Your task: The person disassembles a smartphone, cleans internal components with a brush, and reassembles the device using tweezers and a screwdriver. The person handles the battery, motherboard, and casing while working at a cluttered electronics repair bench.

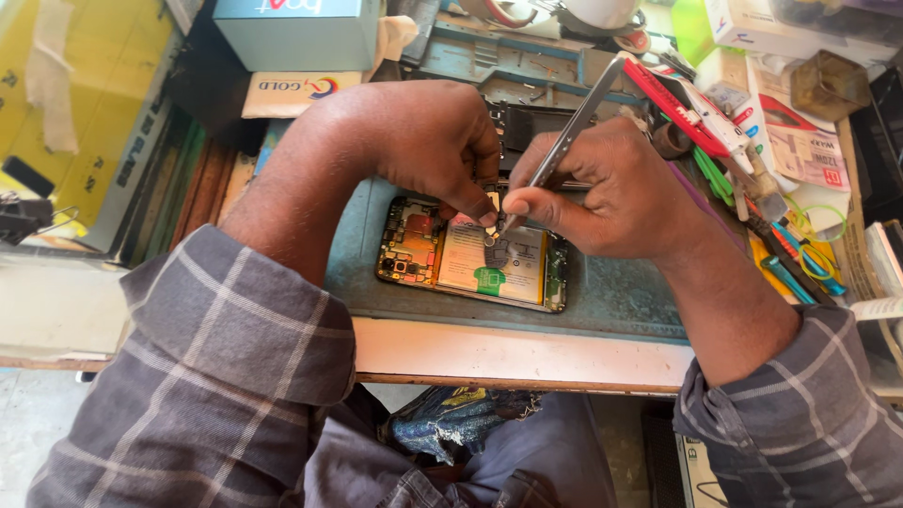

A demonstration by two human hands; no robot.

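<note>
Gripping tweezers (564, 141), the right hand (611, 193) probes an opened phone (470, 256) — left hand (428, 141) pinching a small part.

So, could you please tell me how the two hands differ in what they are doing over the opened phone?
The right hand holds slim metal tweezers, tips down on the phone; the left hand holds no tool and pinches a small part. Both hover over the phone's upper edge.

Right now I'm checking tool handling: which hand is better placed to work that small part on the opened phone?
Probably the right hand: it holds the tweezers, tips down on the opened phone. The left hand only pinches beside them.
</note>
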